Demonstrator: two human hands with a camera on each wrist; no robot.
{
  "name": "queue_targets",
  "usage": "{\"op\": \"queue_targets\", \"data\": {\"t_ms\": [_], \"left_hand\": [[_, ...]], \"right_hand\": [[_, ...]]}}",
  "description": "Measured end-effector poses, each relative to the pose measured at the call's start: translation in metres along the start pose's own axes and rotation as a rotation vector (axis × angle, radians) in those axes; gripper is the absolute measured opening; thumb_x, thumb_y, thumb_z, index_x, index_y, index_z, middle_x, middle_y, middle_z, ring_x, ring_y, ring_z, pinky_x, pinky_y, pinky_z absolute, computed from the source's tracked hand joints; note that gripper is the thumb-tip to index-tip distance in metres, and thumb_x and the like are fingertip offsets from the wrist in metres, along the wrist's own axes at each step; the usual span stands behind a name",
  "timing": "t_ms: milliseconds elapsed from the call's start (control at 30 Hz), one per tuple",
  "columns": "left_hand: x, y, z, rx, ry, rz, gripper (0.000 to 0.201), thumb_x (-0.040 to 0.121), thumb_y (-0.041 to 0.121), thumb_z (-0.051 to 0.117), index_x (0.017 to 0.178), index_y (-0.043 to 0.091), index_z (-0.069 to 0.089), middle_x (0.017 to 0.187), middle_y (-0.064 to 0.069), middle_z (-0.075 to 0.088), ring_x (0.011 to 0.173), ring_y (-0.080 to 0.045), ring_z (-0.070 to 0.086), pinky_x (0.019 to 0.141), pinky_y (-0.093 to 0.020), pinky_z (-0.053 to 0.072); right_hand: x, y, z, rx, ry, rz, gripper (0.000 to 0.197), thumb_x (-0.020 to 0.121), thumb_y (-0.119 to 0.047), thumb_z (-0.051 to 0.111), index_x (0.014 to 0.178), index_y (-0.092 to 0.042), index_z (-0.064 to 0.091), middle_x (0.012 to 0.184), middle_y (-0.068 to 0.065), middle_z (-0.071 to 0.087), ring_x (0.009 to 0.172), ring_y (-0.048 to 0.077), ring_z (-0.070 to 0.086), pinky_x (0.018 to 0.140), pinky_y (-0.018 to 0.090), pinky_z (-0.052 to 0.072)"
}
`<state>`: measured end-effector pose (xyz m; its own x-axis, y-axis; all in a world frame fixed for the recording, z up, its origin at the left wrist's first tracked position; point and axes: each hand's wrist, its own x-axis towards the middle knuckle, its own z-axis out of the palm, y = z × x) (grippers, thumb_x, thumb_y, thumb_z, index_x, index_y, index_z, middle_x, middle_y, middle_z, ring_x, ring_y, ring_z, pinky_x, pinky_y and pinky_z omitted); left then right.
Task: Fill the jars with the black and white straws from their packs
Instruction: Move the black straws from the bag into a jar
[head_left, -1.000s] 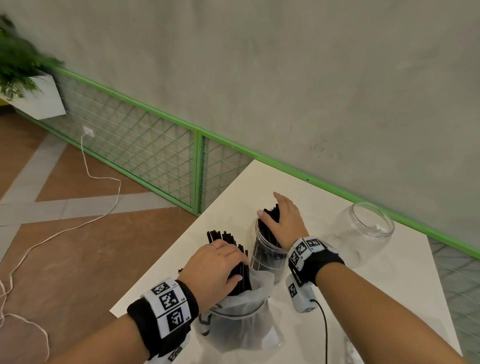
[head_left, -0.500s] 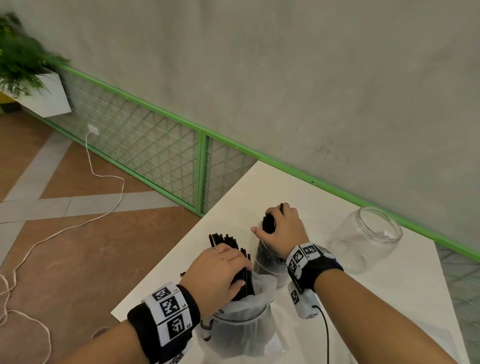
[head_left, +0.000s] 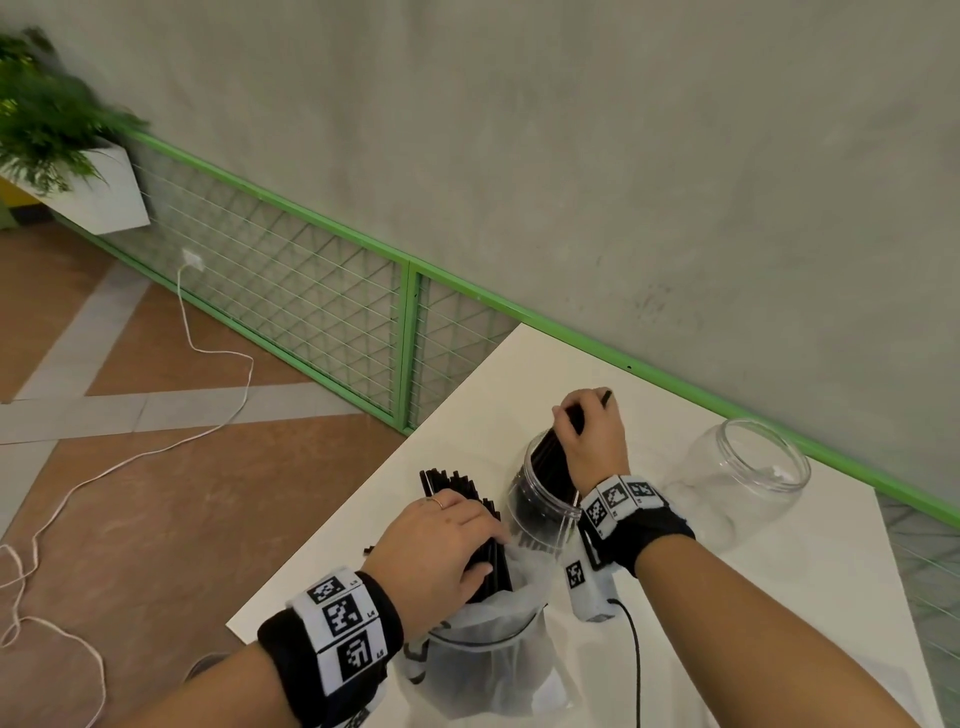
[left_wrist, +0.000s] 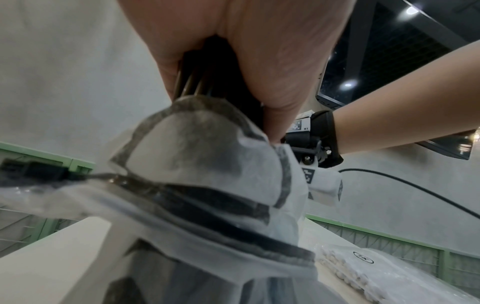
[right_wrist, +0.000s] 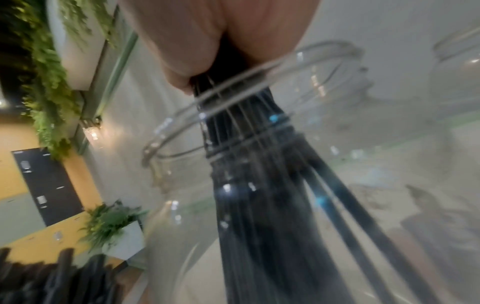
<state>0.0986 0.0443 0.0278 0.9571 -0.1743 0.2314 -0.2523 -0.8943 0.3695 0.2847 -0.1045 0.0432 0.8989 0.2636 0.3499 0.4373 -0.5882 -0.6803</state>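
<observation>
**Risks at the black-straw jar**

Straws (head_left: 551, 470), black, stand as a bundle in the near jar (head_left: 540, 512), tops above the rim. Right hand (head_left: 592, 441) is curled round their upper ends; one straw pokes out past the fingers. In the right wrist view the lower ends fan apart inside the glass.

Left hand (head_left: 441, 545) grips a second bundle (head_left: 462, 488), its lower part still in the pack (head_left: 488, 649), which stands just beside the jar. Second jar (head_left: 748, 478) sits empty, well apart to the right. White straw pack (left_wrist: 363, 267) lies on the table (head_left: 467, 415), unopened as far as I can tell.

Judged risks:
- Jar looks tilted toward the person. A sideways pull on the bundle could tip it.
- Letting go while the ends are splayed may let loose straws spring over the rim.
- Drawing the left bundle out one-handed could drag the light pack along, knocking the jar.
- Pack and jar sit near the table's front edge; spilled straws could roll to the floor.
</observation>
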Motion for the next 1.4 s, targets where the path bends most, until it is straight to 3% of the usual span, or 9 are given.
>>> {"op": "queue_targets", "data": {"t_ms": [167, 333, 500, 633, 800, 900, 1100, 1233, 1400], "left_hand": [[0.000, 0.001, -0.002, -0.004, -0.013, -0.008, 0.029, 0.080, 0.034, 0.056, 0.108, 0.035, 0.060, 0.108, 0.017, 0.063, 0.105, -0.011, 0.054, 0.086, -0.026, 0.043], [0.000, 0.002, -0.003, -0.013, -0.025, -0.011, 0.029, 0.081, 0.035, 0.053, 0.110, 0.034, 0.060, 0.110, 0.016, 0.063, 0.106, -0.012, 0.054, 0.089, -0.028, 0.044], [0.001, 0.003, -0.002, -0.012, -0.026, -0.006, 0.029, 0.082, 0.033, 0.055, 0.110, 0.034, 0.060, 0.110, 0.015, 0.063, 0.106, -0.012, 0.053, 0.089, -0.028, 0.043], [0.001, 0.004, -0.003, -0.005, -0.021, -0.002, 0.028, 0.081, 0.032, 0.057, 0.109, 0.034, 0.060, 0.108, 0.015, 0.064, 0.104, -0.012, 0.054, 0.086, -0.028, 0.044], [-0.001, 0.002, -0.001, 0.009, 0.007, 0.005, 0.027, 0.076, 0.031, 0.062, 0.103, 0.035, 0.061, 0.102, 0.016, 0.065, 0.097, -0.011, 0.058, 0.081, -0.027, 0.048], [0.000, 0.002, -0.001, 0.009, 0.001, 0.000, 0.027, 0.078, 0.031, 0.062, 0.105, 0.035, 0.060, 0.104, 0.016, 0.065, 0.099, -0.012, 0.056, 0.083, -0.029, 0.048], [0.001, 0.004, -0.002, 0.009, -0.014, -0.008, 0.027, 0.081, 0.031, 0.061, 0.108, 0.035, 0.060, 0.108, 0.015, 0.063, 0.103, -0.012, 0.054, 0.088, -0.029, 0.046], [-0.001, 0.003, -0.001, 0.013, 0.003, -0.007, 0.027, 0.079, 0.031, 0.063, 0.105, 0.035, 0.061, 0.105, 0.016, 0.064, 0.100, -0.012, 0.055, 0.086, -0.029, 0.048], [-0.002, 0.001, 0.000, 0.005, 0.004, -0.003, 0.026, 0.080, 0.031, 0.061, 0.106, 0.035, 0.061, 0.107, 0.015, 0.064, 0.102, -0.012, 0.055, 0.088, -0.029, 0.047]], "right_hand": [[0.000, 0.019, -0.006, -0.232, -0.071, 0.087, 0.028, 0.087, -0.038, 0.064, 0.108, -0.020, 0.063, 0.124, 0.006, 0.047, 0.117, 0.028, 0.040, 0.097, 0.041, 0.038], [-0.002, 0.024, -0.018, -0.259, -0.099, 0.036, 0.051, 0.094, -0.046, 0.049, 0.141, -0.029, 0.040, 0.151, 0.003, 0.032, 0.136, 0.027, 0.028, 0.110, 0.046, 0.028], [-0.002, 0.033, -0.023, -0.415, -0.298, 0.040, 0.064, 0.094, -0.060, 0.030, 0.148, -0.026, 0.026, 0.156, -0.001, 0.029, 0.145, 0.025, 0.017, 0.116, 0.046, 0.020], [-0.005, 0.028, -0.031, -0.383, -0.179, -0.024, 0.071, 0.085, -0.067, 0.019, 0.144, -0.030, 0.035, 0.151, -0.004, 0.034, 0.141, 0.023, 0.024, 0.113, 0.047, 0.023], [-0.022, 0.015, -0.045, -0.251, -0.003, -0.213, 0.033, 0.092, -0.029, 0.049, 0.122, -0.017, 0.059, 0.120, 0.002, 0.059, 0.112, 0.022, 0.045, 0.099, 0.041, 0.039], [-0.036, 0.006, -0.042, -0.222, -0.264, -0.245, 0.034, 0.088, -0.005, 0.052, 0.120, -0.016, 0.059, 0.109, -0.001, 0.065, 0.099, 0.017, 0.052, 0.094, 0.036, 0.044], [-0.038, -0.013, -0.023, -0.290, -0.599, -0.021, 0.053, 0.090, -0.001, 0.049, 0.137, -0.024, 0.037, 0.109, -0.002, 0.061, 0.100, 0.017, 0.058, 0.093, 0.032, 0.048], [-0.035, -0.010, -0.029, -0.269, -0.502, -0.039, 0.031, 0.090, -0.009, 0.056, 0.120, -0.020, 0.055, 0.099, -0.002, 0.064, 0.087, 0.015, 0.058, 0.086, 0.032, 0.050], [-0.040, 0.010, -0.058, -0.193, -0.076, -0.066, 0.022, 0.085, -0.007, 0.061, 0.106, -0.014, 0.063, 0.098, 0.000, 0.060, 0.075, 0.012, 0.052, 0.072, 0.013, 0.036]]}}
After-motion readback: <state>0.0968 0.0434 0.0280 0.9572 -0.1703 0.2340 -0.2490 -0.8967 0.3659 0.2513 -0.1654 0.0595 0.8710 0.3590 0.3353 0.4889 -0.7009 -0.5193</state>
